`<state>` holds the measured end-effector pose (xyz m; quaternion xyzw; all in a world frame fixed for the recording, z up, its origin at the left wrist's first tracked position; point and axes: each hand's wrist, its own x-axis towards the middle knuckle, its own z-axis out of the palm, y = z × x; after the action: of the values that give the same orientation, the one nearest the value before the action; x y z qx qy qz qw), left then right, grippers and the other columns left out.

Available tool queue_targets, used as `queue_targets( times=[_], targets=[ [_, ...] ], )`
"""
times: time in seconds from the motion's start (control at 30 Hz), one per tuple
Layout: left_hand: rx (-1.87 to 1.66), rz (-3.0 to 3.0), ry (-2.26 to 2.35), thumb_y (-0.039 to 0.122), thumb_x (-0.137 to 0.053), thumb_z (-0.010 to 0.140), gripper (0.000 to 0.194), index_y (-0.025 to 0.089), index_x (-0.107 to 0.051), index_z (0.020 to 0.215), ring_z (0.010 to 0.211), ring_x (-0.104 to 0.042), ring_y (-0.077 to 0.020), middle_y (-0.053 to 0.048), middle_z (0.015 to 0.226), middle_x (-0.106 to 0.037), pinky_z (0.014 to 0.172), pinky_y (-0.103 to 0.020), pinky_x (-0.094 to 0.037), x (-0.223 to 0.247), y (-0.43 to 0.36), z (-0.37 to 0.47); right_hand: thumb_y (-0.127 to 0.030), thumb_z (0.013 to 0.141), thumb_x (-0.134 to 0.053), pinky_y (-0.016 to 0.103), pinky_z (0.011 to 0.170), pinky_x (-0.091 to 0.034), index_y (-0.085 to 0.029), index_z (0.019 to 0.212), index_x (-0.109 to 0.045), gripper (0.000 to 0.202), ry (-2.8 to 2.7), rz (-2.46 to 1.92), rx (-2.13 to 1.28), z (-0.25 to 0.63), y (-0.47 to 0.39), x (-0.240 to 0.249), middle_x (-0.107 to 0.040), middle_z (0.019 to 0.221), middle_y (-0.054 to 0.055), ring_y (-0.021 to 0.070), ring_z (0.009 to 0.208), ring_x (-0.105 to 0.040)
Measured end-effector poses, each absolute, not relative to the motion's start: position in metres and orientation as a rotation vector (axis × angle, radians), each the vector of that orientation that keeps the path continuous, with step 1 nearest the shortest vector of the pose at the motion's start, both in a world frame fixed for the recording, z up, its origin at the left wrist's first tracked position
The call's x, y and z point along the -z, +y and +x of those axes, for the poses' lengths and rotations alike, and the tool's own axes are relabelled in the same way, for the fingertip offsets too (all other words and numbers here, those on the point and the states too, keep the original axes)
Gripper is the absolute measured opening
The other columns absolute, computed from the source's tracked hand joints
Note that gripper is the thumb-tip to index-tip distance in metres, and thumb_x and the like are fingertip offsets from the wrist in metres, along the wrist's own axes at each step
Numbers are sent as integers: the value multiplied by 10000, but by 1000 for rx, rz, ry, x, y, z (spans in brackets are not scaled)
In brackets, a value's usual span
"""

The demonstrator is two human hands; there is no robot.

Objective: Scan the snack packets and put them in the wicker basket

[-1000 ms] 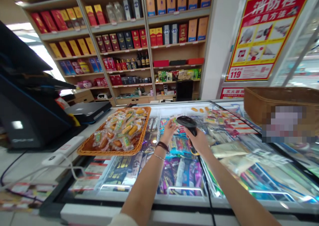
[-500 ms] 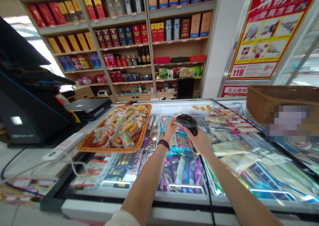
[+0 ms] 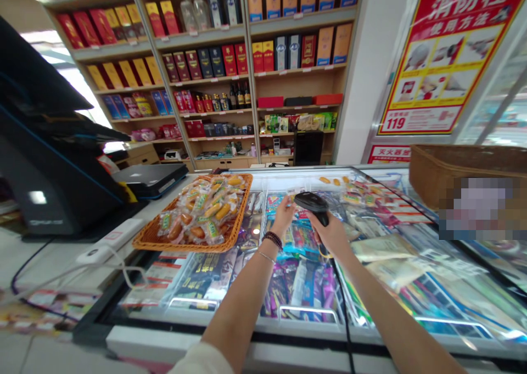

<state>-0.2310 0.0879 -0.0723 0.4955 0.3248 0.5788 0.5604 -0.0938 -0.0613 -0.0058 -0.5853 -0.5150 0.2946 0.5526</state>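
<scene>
My right hand [image 3: 331,234] is wrapped round the handle of a black barcode scanner [image 3: 312,202], its head pointing left. From the handle a black cable [image 3: 343,302] runs down towards me. Just left of the scanner head is my left hand [image 3: 284,215], fingers drawn together; what they hold, if anything, I cannot make out. A dark beaded bracelet and a thin chain circle that wrist. Both hands are above a glass-topped freezer [image 3: 308,325] full of colourful packs. An orange wicker basket [image 3: 138,242] of wrapped bread rolls [image 3: 201,204] stands to the left.
A brown box [image 3: 428,171] stands at the right on the freezer. On the left are a black checkout terminal [image 3: 53,198], a flat scale [image 3: 154,179] and a white power strip [image 3: 111,241] with cords. Several small rolls [image 3: 329,180] lie at the far edge. Shelves of boxes line the back.
The view has shifted slightly, so everything sits a little lower and further right. Both hands and the scanner keep nearly the same pose.
</scene>
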Motion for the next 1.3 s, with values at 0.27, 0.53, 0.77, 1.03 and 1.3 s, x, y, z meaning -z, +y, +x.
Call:
queue_targets(
  times=[0.27,0.53,0.77,1.03,1.3],
  targets=[
    [-1410,1181,880,306,-1016,913,407,188,-837,1260,761,-803,-191,-8,859,-732,903,-408,-751,21,101,-271,-782,716,-951,339,400,-456,-318,688,-592,587,-991,-1233,-942,-104,-16,-6,-583,469,0,197,394,-526],
    [-1651,1426,1327,329,-884,998,195,209,-748,926,823,-779,-211,-31,840,-754,907,-362,-686,-79,91,-444,-712,652,-1010,307,375,-461,-276,745,-641,579,-1063,-1097,-1104,-176,16,-34,-646,546,3,179,411,-566],
    [-1763,1424,1603,376,-904,949,194,233,-785,894,1327,-807,-404,-155,1060,-878,1250,-520,-579,-105,65,-536,-742,682,-971,311,388,-468,-277,710,-633,576,-1133,-1080,-1076,-196,3,-33,-591,482,7,181,413,-538],
    [-1839,1979,1390,220,-743,1067,233,211,-899,1239,1431,-742,-351,-176,1433,-835,1359,-507,-524,-107,85,-448,-623,687,-1051,325,402,-444,-257,785,-680,531,-920,-1091,-943,-96,-13,-45,-683,624,38,175,449,-557],
    [-1354,2148,760,180,-834,1004,233,232,-896,1223,1397,-743,-373,-152,1372,-838,1339,-532,-541,-43,110,-197,-628,676,-1059,264,392,-444,-256,861,-668,570,-634,-1101,-696,28,-60,-46,-655,655,-48,122,446,-541]
  ],
)
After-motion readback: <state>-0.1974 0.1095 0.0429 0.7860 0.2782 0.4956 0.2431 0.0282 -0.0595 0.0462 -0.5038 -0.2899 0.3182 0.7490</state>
